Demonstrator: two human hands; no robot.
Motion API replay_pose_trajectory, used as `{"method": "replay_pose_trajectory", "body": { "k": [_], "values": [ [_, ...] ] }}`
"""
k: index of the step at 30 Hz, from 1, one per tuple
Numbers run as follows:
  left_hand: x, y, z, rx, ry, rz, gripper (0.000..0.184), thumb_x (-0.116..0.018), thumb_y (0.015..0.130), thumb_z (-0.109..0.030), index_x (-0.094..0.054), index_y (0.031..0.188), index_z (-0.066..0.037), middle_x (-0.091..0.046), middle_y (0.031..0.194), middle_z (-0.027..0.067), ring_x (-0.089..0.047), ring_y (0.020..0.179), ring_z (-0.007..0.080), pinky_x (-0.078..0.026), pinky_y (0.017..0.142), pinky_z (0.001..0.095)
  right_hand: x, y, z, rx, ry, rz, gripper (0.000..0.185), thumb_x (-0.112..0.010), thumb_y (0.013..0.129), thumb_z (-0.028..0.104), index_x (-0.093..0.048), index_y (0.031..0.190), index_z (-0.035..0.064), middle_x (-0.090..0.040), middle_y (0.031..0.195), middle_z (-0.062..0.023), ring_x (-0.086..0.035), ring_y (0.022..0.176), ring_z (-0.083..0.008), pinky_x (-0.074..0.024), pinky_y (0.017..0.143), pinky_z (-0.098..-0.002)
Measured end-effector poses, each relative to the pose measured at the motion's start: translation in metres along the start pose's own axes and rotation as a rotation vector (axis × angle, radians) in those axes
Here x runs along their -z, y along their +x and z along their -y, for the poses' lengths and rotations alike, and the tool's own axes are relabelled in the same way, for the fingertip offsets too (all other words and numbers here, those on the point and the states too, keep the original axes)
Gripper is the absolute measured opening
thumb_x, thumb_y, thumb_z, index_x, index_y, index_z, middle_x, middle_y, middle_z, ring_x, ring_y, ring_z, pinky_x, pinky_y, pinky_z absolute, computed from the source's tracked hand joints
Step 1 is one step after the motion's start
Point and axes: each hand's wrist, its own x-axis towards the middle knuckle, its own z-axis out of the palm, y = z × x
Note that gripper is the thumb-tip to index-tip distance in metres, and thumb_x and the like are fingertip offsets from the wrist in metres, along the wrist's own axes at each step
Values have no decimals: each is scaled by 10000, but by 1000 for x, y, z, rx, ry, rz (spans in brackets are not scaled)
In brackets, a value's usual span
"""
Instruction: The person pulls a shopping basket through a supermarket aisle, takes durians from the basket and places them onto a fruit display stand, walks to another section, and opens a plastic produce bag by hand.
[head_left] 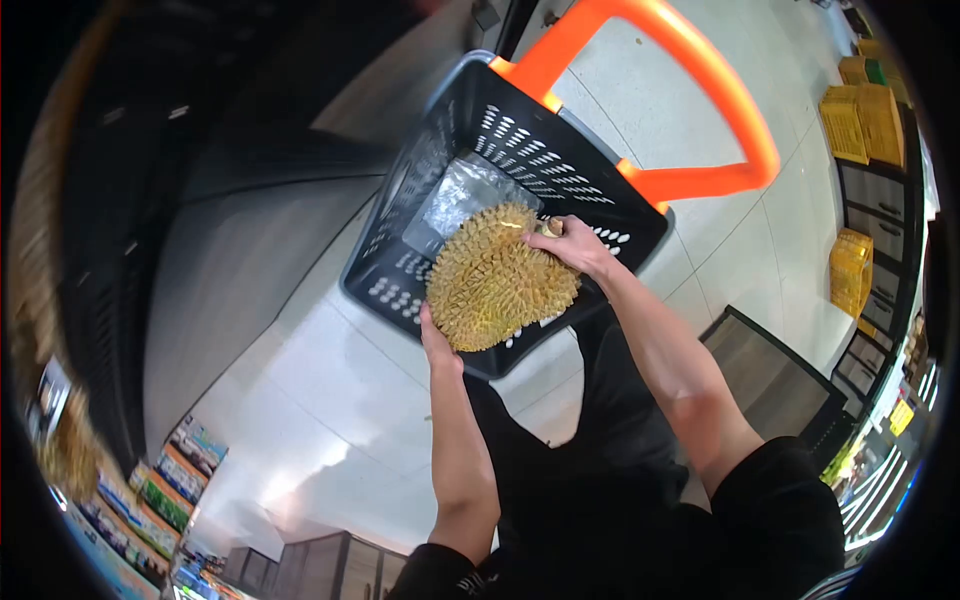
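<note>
A large spiky yellow-brown durian (495, 285) is held between both hands, over the opening of a black plastic basket (405, 200) with an orange handle (745, 115). My left hand (440, 343) supports the fruit at its lower left side, fingers partly hidden behind it. At the upper right, my right hand (572, 246) grips the durian beside its stem (551, 228). Inside the basket lies a clear, shiny plastic package (465, 200), partly covered by the fruit.
Dark cabinets (240, 250) stand to the left. Yellow crates (862, 122) line the right side near drawers (885, 235). A low wood-topped unit (765, 365) is at the right. Shelves with packaged goods (165, 500) show at lower left. Pale floor tiles (300, 420) surround the basket.
</note>
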Motion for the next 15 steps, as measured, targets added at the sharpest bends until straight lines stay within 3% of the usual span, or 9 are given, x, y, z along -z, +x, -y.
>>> {"method": "replay_pose_trajectory", "body": {
  "k": [4, 5, 6, 7, 10, 12, 15],
  "values": [
    [-13, -130, -60, -53, 40, -141, 590, -440, 931, -496, -511, 1301, -42, -573, 1269, 80, -523, 1181, 228, -395, 990, 361, 26, -121, 58, 73, 112, -49, 700, -745, 668, 551, -657, 1012, -52, -676, 878, -162, -656, 831, -218, -495, 788, -336],
    [-4, -150, -71, -97, 58, -56, 564, -444, 933, -472, -525, 1289, -42, -582, 1256, 78, -525, 1176, 226, -387, 991, 353, 22, -130, 40, 130, 177, -95, 663, -754, 685, 516, -644, 1024, -43, -678, 878, -130, -647, 821, -195, -492, 787, -324],
    [10, -171, -78, -130, 79, 18, 538, -447, 934, -447, -538, 1277, -42, -590, 1243, 75, -528, 1170, 223, -380, 992, 344, 32, -176, 74, 47, 220, -69, 503, -750, 777, 385, -608, 1057, -8, -645, 876, -40, -590, 770, -100, -470, 714, -249],
    [12, -198, -92, -130, 214, 25, 575, -406, 924, -517, -547, 1269, -79, -582, 1263, 42, -485, 1213, 189, -327, 1021, 354, 33, -199, 79, 73, 266, -78, 493, -746, 784, 377, -606, 1064, -3, -643, 871, -35, -588, 776, -100, -466, 715, -250],
    [37, -256, -116, -339, 300, 165, 535, -436, 939, -452, -546, 1284, -58, -577, 1276, 43, -484, 1210, 173, -307, 1037, 359, 33, -265, 94, 93, 362, -77, 469, -718, 815, 369, -595, 1088, 9, -635, 926, -41, -583, 829, -117, -456, 741, -264],
    [52, -299, -136, -327, 319, 104, 560, -513, 918, -421, -549, 1251, 27, -568, 1259, 126, -486, 1203, 210, -342, 1016, 321, 23, -316, 113, 153, 413, -95, 519, -741, 784, 400, -618, 1046, -32, -658, 929, -81, -607, 828, -130, -474, 761, -270],
    [88, -335, -151, -315, 335, 162, 590, -522, 917, -451, -545, 1258, 29, -577, 1250, 124, -503, 1184, 204, -348, 1013, 324, 7, -373, 135, 195, 355, -117, 504, -730, 800, 402, -627, 1036, -31, -657, 925, -70, -603, 833, -122, -469, 775, -267]
  ]
}}
